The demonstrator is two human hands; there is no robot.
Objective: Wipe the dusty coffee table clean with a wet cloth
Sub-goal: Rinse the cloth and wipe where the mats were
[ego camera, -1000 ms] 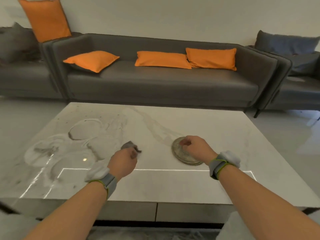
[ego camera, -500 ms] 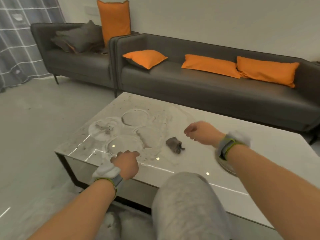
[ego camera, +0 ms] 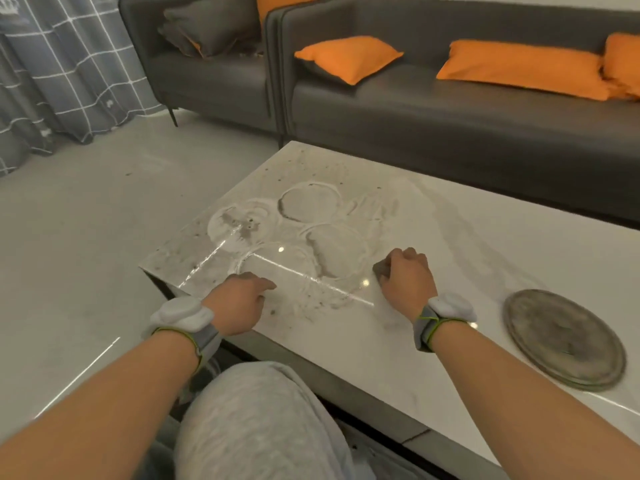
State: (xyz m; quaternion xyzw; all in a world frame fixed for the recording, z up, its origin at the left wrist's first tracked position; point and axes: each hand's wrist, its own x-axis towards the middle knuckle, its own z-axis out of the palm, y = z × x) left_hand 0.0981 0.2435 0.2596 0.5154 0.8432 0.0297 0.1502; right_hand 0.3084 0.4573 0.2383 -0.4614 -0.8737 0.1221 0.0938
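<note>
Near the middle of the frame the right hand [ego camera: 407, 280] is curled into a fist around a small dark grey cloth [ego camera: 380, 270], of which only a corner shows at the left of the knuckles, pressed down on the pale marble worktop [ego camera: 467, 244]. The left hand [ego camera: 239, 301], lower and left of centre, holds nothing; its fingers are loosely bent and its fingertips rest on the worktop near the front edge. Both wrists carry grey straps with white pads. Between and above the two hands, on the left end of the worktop, lies a film of white dust [ego camera: 304, 230] marked with several round rings and smears, with bright light reflections running across it. At the right of the frame, well apart from the cloth, a round dull metal tray [ego camera: 564, 339] lies flat on the worktop. A knee in light grey trousers [ego camera: 256, 420] fills the bottom centre. Across the top stand a dark grey sofa [ego camera: 450, 109] with orange cushions [ego camera: 348, 57] and, at upper left, a checked grey curtain [ego camera: 52, 71] over the pale floor [ego camera: 69, 237].
</note>
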